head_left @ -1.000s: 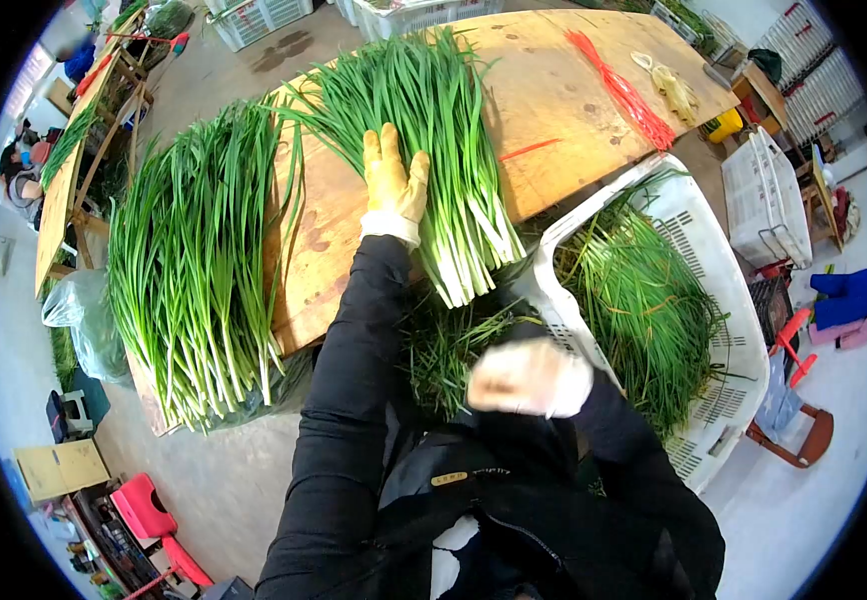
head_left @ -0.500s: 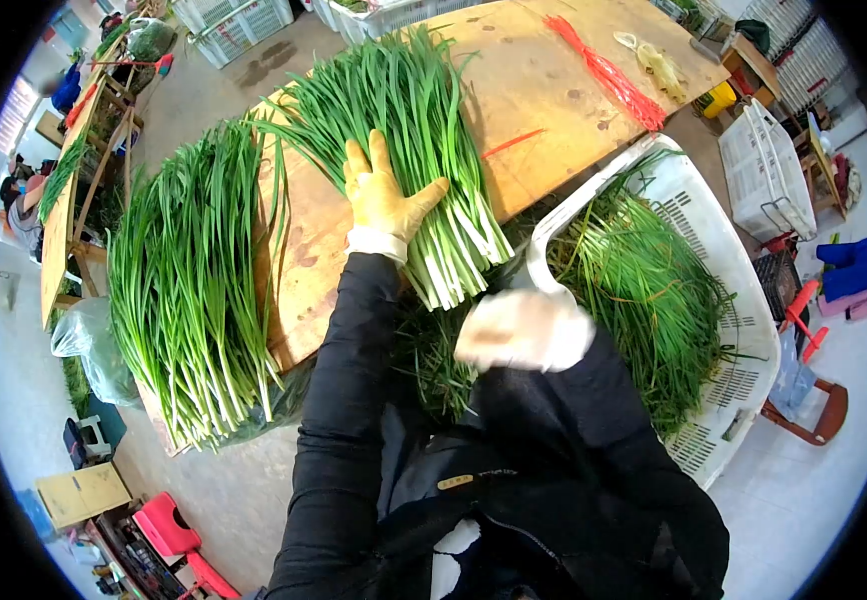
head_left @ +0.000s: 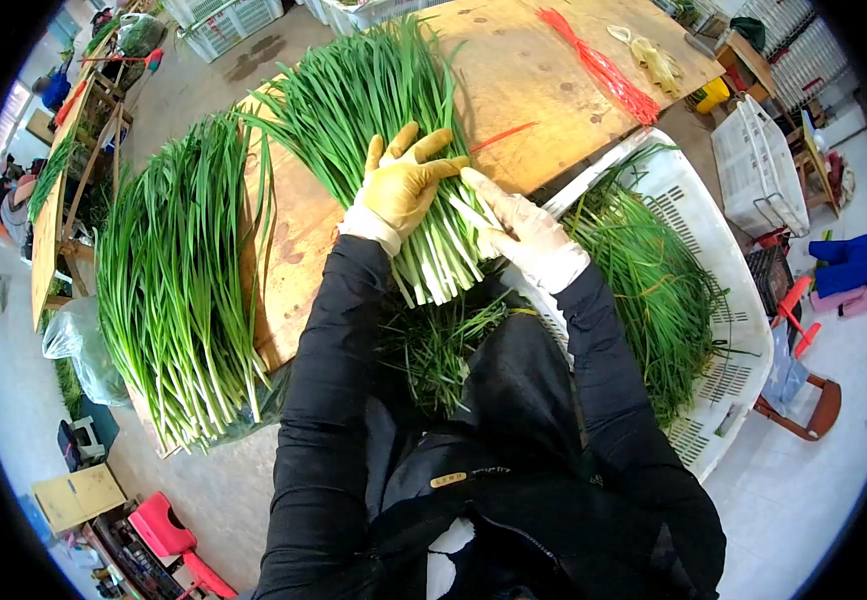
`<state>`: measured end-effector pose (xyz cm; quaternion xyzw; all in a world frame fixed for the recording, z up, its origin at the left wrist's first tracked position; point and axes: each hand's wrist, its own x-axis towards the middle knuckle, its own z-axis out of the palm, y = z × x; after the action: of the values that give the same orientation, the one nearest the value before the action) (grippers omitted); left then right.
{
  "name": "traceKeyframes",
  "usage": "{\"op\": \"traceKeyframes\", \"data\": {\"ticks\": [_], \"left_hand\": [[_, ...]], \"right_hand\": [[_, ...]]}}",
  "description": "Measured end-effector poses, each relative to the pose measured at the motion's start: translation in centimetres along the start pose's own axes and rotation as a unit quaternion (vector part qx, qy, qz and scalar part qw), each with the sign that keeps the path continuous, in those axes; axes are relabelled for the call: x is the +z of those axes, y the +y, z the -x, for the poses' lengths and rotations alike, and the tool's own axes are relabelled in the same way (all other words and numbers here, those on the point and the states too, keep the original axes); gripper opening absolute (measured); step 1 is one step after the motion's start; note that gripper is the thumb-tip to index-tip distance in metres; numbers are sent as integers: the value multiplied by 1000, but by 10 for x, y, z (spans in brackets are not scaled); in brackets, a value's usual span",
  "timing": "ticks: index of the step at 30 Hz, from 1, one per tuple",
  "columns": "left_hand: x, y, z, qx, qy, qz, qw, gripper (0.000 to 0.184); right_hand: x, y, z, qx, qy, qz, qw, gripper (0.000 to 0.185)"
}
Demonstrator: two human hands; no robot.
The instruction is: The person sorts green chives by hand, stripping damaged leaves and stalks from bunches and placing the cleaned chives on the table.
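A thick bunch of garlic chives (head_left: 359, 100) lies on the wooden table, green leaves away from me and pale stems close. My left hand (head_left: 409, 185), in a yellowish glove, rests across the bunch with fingers spread. At the right edge of the stems is my right hand (head_left: 529, 230), in a whitish glove; a few pale stems pass between its thumb and forefinger. Its forefinger tip meets my left thumb. To the left, a second wide pile of chives (head_left: 179, 290) lies with its stem ends over the table edge.
At my right stands a white plastic crate (head_left: 744, 290) holding loose chives (head_left: 644, 290). Red strings (head_left: 599, 65) and a yellowish glove (head_left: 654, 60) lie on the table (head_left: 514, 60). Loose greens (head_left: 434, 350) sit below its edge. A clear plastic bag (head_left: 84, 345) hangs at the left.
My right hand, blurred before near my lap, has moved up to the right side of the stems. My left hand has shifted slightly right and its thumb now reaches toward the right hand.
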<state>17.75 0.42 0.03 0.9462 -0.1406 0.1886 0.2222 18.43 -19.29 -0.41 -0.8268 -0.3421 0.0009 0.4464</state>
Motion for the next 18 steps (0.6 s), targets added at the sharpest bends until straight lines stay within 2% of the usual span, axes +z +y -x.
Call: {"op": "traceKeyframes", "data": {"ticks": [1, 2, 3, 5, 7, 9, 10, 11, 13, 15, 17, 18], "left_hand": [[0, -2, 0, -4, -41, 18, 999, 40], [1, -3, 0, -16, -38, 55, 998, 36], [1, -5, 0, -16, -38, 56, 998, 36], [2, -11, 1, 1, -24, 101, 995, 33], [4, -15, 2, 9, -4, 105, 994, 27], [4, -18, 2, 1, -13, 130, 991, 23], [1, -18, 1, -2, -16, 146, 989, 21], [-1, -17, 1, -4, -16, 146, 989, 21], [-5, -16, 1, 0, -37, 162, 986, 20], [-4, -16, 2, 3, -27, 172, 985, 20], [-8, -16, 2, 3, -60, 173, 983, 20], [-8, -18, 2, 6, -61, 178, 982, 21]], "right_hand": [[-6, -6, -2, 9, -54, 15, 998, 46], [-11, -10, -4, 18, -108, 31, 993, 46], [-14, -10, -6, 18, -108, 31, 993, 46], [-21, -7, -9, 36, -155, 116, 980, 40], [-18, -3, -10, 49, -145, 82, 985, 34], [-19, -15, -11, 62, -39, 58, 996, 32], [-20, -23, -13, 25, 14, 108, 994, 29], [-17, -22, -14, 26, 12, 109, 994, 29], [-10, -18, -17, -109, 18, 59, 992, 28], [-4, -20, -15, -83, -35, 127, 988, 28], [-4, -13, -15, -54, -58, 159, 984, 31], [-4, -9, -14, -37, -56, 134, 989, 31]]}}
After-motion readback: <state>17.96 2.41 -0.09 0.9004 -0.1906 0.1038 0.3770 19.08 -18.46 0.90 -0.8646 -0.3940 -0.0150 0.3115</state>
